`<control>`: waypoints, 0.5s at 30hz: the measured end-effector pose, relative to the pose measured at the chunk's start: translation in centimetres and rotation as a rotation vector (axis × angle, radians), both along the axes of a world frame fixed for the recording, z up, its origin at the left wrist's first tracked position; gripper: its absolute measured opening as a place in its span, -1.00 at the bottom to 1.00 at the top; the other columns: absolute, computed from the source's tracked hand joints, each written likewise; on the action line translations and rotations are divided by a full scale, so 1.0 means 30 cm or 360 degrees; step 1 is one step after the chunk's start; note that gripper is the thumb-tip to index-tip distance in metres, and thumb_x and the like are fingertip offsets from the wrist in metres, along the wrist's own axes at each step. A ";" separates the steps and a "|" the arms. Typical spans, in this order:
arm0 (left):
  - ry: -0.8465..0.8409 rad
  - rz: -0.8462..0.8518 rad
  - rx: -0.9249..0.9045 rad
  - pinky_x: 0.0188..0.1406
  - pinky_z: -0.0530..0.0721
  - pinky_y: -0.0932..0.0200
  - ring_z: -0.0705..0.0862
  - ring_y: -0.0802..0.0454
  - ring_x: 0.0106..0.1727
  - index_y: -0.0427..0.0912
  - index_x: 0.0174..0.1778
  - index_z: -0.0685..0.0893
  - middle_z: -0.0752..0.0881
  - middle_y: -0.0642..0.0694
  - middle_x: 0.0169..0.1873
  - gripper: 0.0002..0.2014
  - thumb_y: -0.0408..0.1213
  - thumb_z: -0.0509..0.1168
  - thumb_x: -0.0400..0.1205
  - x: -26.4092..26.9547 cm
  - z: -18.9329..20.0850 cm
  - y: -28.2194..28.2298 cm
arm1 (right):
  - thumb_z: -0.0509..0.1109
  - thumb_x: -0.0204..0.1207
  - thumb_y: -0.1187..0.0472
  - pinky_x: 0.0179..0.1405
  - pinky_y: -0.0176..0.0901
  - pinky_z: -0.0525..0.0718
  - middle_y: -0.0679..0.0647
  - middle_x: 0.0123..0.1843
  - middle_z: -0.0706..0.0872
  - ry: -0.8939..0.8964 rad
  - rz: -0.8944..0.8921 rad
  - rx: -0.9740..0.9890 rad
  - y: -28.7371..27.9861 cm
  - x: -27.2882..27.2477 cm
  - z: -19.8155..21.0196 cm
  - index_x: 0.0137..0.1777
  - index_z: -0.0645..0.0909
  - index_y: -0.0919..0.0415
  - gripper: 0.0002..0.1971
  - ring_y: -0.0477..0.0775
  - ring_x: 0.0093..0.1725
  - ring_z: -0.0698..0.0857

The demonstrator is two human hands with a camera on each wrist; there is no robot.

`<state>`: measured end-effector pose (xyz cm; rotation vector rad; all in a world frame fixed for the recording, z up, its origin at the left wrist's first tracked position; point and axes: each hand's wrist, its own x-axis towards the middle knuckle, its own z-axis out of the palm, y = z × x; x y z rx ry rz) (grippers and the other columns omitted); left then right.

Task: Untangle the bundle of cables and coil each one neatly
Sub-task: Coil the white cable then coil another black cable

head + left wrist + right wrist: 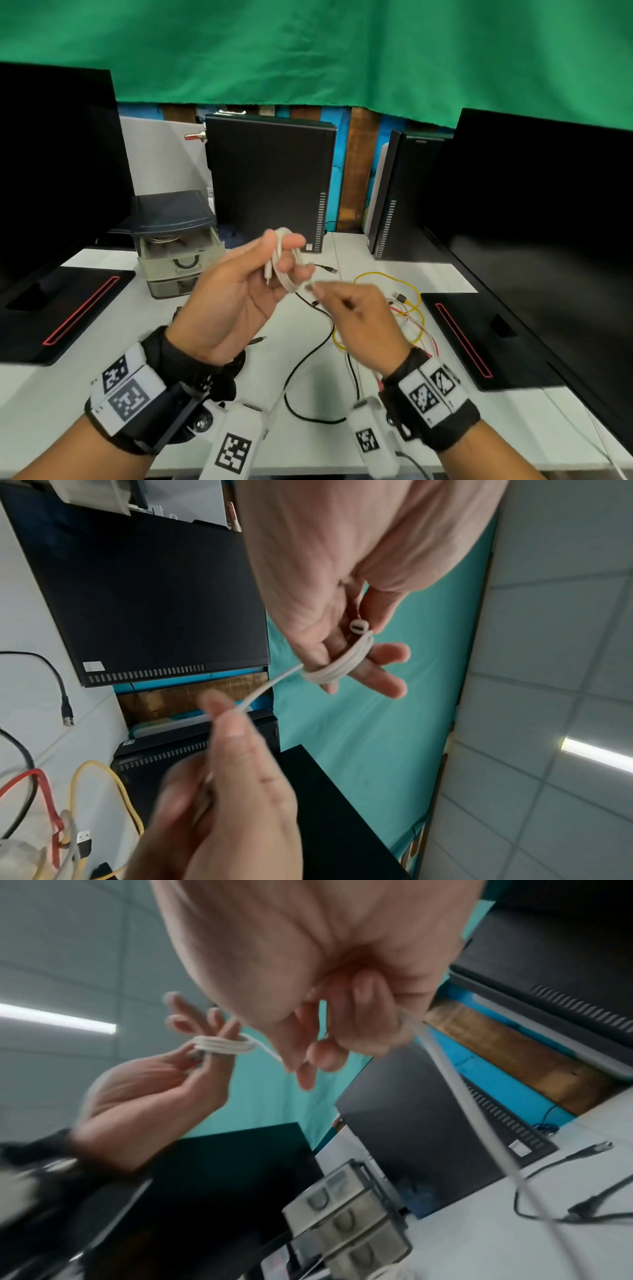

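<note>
We are starting on the left, where our left hand [239, 291] is raised above the white desk [102, 394] with the white cable [337, 666] looped in several tight turns around its straightened fingers [390, 653], the thumb pinning the turns in place; a small oval plug end is poking out beside the wraps; the cable is looking smooth, round and rubbery, and the coil is sitting flat and neat; from it a short taut run is heading right and slightly down to our right hand [359, 318], which is pinching the strand between thumb and fingertips just beside the coil; so the free length is lying along a left-to-right line between the two hands, and we judge the next wrap has to be fed by the right hand around the left fingers; the rest of that strand is trailing down from the right hand toward the desk; further right, the yellow cable [407, 291], a red cable [44, 791] and a black cable [308, 359] are still lying tangled loosely on the desk, waiting their turn.
</note>
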<state>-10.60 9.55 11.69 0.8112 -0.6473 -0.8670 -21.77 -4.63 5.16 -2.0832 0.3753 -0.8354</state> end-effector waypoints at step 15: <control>-0.1886 0.0190 0.0377 -0.15 0.62 0.29 0.71 0.10 -0.32 0.01 -0.30 0.71 0.73 0.03 -0.38 -0.57 -0.06 0.08 0.82 -0.050 -0.066 0.025 | 0.38 0.65 0.12 -0.38 -0.20 0.55 0.02 -0.35 0.70 -0.0086 0.0233 -0.0263 0.083 -0.264 0.237 -0.09 0.79 -0.06 -0.84 0.02 -0.38 0.59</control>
